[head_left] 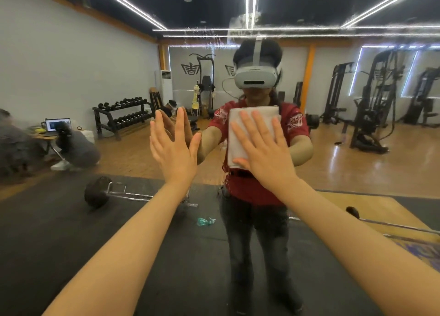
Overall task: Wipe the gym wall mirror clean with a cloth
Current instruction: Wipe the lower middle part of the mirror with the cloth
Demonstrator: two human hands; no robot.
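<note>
A folded white cloth (247, 130) is pressed flat against the wall mirror (71, 61) by the right hand (263, 149), whose fingers are spread straight over the fabric rather than curled around it; the cloth is seen just right of the frame's centre, at about 2 o'clock from it, with its upper edge and left side showing past the fingertips. The left hand (175, 144) is held open at about 10 o'clock from centre, fingers straight and together, its fingertips meeting those of its own reflection, so it appears to be laid on the glass and nothing is held in it. Both bare forearms are stretched forward from the 7 and 5 o'clock corners of the view. Nearly the whole frame is filled by the mirror, and streaks and speckled smears (242, 26) are visible on the glass toward 12 o'clock, across the reflected ceiling lights. In the reflection, the person is shown in a red shirt and dark trousers with a white headset (256, 76) worn over the eyes. A barbell (100, 193) is reflected on the black floor mat toward 8 o'clock, and a small green crumpled item (206, 221) lies on the mat near 6 o'clock. A dumbbell rack (121, 115) is seen at 10 o'clock, a laptop (58, 125) at 9 o'clock, and black weight machines (373, 101) at 3 o'clock.
</note>
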